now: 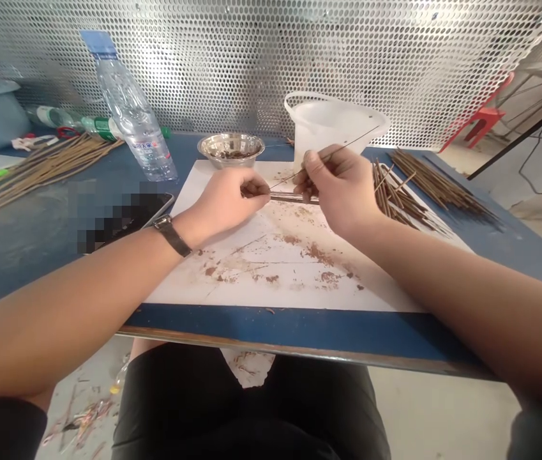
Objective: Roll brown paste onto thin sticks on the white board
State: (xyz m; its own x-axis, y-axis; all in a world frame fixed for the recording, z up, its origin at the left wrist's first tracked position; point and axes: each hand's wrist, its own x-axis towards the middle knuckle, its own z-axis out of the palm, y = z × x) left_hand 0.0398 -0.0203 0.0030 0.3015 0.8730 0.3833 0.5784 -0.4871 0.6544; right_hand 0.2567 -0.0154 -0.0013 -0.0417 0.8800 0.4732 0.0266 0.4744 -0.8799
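My left hand [230,201] pinches one end of a short brown-coated stick [294,199], much like an incense stick. My right hand [338,188] sits just to its right, with its fingertips near the stick's other end. A thin dark rod [347,144] passes through my right fingers and slants up and to the right past them. Both hands are above a white sheet [271,271] scattered with brown crumbs. A loose heap of brown sticks [395,199] lies close to my right hand.
A steel bowl [231,148] of brown paste, a white plastic jug [332,121] and a water bottle [131,108] stand behind the sheet. Bundled sticks [36,169] lie left, more [436,185] right. A blurred phone [122,220] lies left of the sheet.
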